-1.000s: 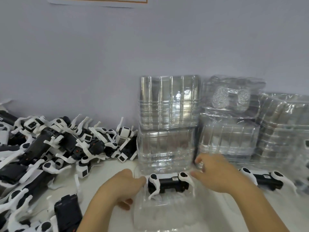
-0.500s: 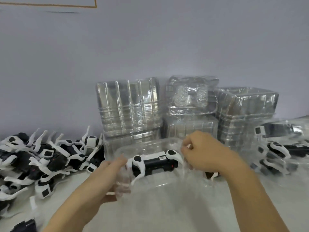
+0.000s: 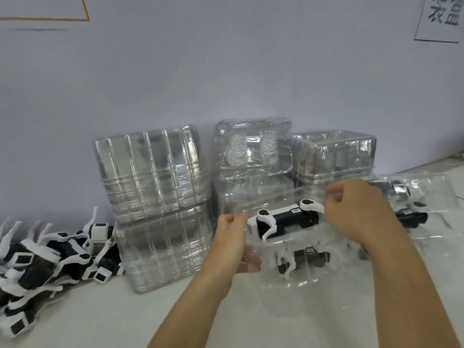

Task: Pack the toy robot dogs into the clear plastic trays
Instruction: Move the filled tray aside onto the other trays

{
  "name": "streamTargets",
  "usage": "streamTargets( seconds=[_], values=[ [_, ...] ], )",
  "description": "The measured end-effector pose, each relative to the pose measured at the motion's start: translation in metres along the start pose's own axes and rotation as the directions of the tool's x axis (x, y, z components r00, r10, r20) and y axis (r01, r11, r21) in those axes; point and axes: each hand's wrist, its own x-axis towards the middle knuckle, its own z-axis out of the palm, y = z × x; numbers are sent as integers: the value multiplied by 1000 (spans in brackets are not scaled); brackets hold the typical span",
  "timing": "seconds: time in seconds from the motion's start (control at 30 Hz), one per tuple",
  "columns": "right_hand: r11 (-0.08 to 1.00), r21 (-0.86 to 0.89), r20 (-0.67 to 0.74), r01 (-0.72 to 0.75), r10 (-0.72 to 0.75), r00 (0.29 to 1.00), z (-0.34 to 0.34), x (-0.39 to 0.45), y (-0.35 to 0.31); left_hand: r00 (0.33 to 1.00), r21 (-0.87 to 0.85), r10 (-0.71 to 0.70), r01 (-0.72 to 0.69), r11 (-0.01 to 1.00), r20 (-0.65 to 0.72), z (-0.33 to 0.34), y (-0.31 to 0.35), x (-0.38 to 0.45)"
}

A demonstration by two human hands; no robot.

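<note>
Two hands hold one clear tray [image 3: 281, 197] up off the white table [image 3: 125, 317], with a black-and-white toy dog [image 3: 288, 218] lying on its side inside it. The left hand [image 3: 229, 243] pinches the tray's left edge between thumb and curled fingers; the right hand [image 3: 356, 212] grips the right end, fingers bent over the rim beside the dog's hind leg. Just below the lifted tray, a second packed dog [image 3: 303, 258] shows through clear plastic lying on the table, and further right a third packed dog [image 3: 411, 218] sits in another tray, so several units look finished. To the far left, a heap of unpacked dogs [image 3: 50, 254] lies against the wall, which suggests most of the work remains. Behind everything, stacks of empty trays [image 3: 153, 172] stand against the wall, with more nested stacks [image 3: 334, 154] to their right. The lifted tray seems headed for the packed group on the right.
</note>
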Motion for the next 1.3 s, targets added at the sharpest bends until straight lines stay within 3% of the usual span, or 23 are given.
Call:
streamTargets(
  seconds=[0.2, 0.37, 0.53, 0.73, 1.0, 1.3],
  values=[
    [993, -120, 160, -19, 38, 986, -2, 4, 6, 1000, 2, -24, 24, 1000, -20, 19, -6, 11],
    [976, -216, 321, 14, 58, 945, 5, 4, 7, 994, 124, 55, -43, 991, -96, 30, -8, 16],
    [976, -210, 317, 53, 16, 948, 9, 6, 8, 998, 220, 57, -48, 974, -36, 39, -8, 13],
    [964, -214, 379, 160, -69, 923, 25, 6, -1, 995, 223, 61, -42, 974, -78, 45, -8, 21],
    [966, -201, 384, 163, -75, 920, 28, 7, 1, 997, 122, -18, 26, 992, -69, 38, -13, 23],
    [977, -134, 375, 166, -105, 921, 29, 8, 1, 999, 244, -37, 26, 969, 39, 14, -20, 26]
  ],
)
